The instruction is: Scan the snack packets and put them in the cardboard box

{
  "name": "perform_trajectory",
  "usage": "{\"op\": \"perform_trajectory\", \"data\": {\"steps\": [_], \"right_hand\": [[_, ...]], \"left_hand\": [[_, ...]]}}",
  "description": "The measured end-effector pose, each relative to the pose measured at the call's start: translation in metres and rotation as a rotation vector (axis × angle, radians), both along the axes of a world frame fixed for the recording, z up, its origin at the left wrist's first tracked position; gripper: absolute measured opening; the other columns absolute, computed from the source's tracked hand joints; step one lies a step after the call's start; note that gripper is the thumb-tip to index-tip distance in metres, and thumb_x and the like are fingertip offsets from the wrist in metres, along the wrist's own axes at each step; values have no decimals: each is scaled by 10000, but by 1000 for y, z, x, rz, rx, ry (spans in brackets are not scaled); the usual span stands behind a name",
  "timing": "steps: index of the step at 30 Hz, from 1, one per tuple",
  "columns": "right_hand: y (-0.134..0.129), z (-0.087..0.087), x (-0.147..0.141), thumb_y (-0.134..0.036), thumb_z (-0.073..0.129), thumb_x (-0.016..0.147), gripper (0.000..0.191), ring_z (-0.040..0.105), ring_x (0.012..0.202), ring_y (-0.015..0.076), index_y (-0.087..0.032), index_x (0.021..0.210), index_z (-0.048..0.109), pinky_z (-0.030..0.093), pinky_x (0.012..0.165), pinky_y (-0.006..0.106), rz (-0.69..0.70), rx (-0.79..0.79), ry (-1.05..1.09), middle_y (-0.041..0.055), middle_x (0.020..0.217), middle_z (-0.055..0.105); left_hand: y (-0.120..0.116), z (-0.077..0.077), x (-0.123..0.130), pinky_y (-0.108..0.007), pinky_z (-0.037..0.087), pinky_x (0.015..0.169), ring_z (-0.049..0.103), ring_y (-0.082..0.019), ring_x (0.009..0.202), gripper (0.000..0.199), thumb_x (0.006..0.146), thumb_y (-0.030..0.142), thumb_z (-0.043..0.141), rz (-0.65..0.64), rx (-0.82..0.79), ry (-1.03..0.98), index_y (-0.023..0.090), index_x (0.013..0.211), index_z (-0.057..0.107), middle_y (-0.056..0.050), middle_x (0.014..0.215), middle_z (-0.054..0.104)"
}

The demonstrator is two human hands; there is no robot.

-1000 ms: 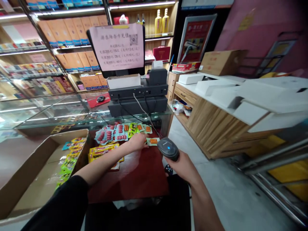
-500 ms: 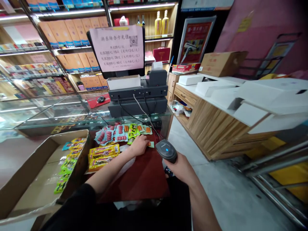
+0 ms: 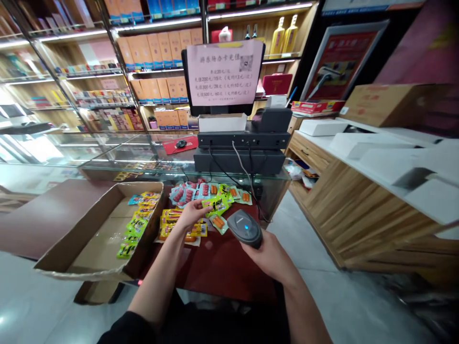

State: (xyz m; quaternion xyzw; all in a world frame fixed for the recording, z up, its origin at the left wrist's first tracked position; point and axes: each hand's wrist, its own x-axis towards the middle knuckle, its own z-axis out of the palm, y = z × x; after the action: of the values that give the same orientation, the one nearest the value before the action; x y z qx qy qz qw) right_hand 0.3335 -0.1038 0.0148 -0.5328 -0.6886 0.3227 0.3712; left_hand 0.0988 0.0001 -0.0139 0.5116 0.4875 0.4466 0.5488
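Observation:
My left hand (image 3: 192, 213) pinches a green snack packet (image 3: 216, 205) by its left end, above the dark red tabletop (image 3: 229, 267). My right hand (image 3: 268, 253) is wrapped round a dark grey barcode scanner (image 3: 245, 228) with a lit blue light on top. Just under the green packet lies a small clear packet of orange sausages (image 3: 218, 223). Yellow snack packets (image 3: 168, 229) lie beside my left wrist. Behind my left hand, packets of reddish sausages (image 3: 184, 193) are heaped, with more orange sausage packets (image 3: 245, 196) to the right.
An open cardboard box (image 3: 96, 229) on the left holds a row of green, yellow and blue packets. Behind the table stand a glass counter (image 3: 161, 165) and a monitor (image 3: 224, 79) bearing a paper sign, with cables hanging down. A wooden cabinet (image 3: 330, 191) is at right.
My left hand has moved left from the far packets and now holds a green packet. An orange sausage packet lies nearer me. The view has turned left; the scanner stays in my right hand.

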Motion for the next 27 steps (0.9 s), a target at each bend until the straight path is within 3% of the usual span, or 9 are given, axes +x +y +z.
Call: {"op": "perform_trajectory", "data": {"steps": [6, 11, 18, 22, 27], "right_hand": [[3, -3, -6, -226, 609, 788, 321, 691, 956, 229, -201, 1103, 662, 533, 846, 331, 25, -15, 14, 55, 1039, 744], [3, -4, -6, -234, 611, 790, 312, 688, 967, 234, -201, 1095, 664, 533, 849, 331, 22, -7, 10, 56, 1047, 742], [2, -2, -7, -241, 611, 792, 302, 683, 976, 231, -200, 1088, 654, 530, 856, 326, 20, -12, -14, 60, 1059, 736], [6, -4, -14, -236, 611, 776, 328, 680, 986, 239, -193, 1099, 644, 528, 859, 333, 34, 15, -69, 69, 1069, 733], [18, -1, -40, -243, 610, 755, 313, 694, 940, 250, -200, 1062, 649, 536, 806, 330, 90, 54, -146, 67, 1018, 743]], "left_hand": [[0, -6, -3, -202, 439, 550, 627, -128, 661, 538, 559, 500, 836, -25, -31, -14, 124, 920, 701, -54, 815, 726], [1, -10, -3, -238, 491, 607, 648, -145, 661, 539, 530, 440, 857, -28, -60, -90, 111, 930, 707, -57, 796, 732], [-4, 1, -6, -208, 452, 546, 619, -124, 620, 503, 559, 493, 838, -11, -28, -13, 128, 882, 714, -38, 750, 716], [-14, 18, -38, -228, 466, 559, 627, -141, 635, 501, 559, 502, 836, 47, -10, 48, 135, 873, 705, -40, 754, 712], [-38, 46, -122, -256, 494, 676, 656, -173, 752, 492, 573, 506, 826, 63, 15, 153, 139, 872, 690, -38, 814, 720]]}}
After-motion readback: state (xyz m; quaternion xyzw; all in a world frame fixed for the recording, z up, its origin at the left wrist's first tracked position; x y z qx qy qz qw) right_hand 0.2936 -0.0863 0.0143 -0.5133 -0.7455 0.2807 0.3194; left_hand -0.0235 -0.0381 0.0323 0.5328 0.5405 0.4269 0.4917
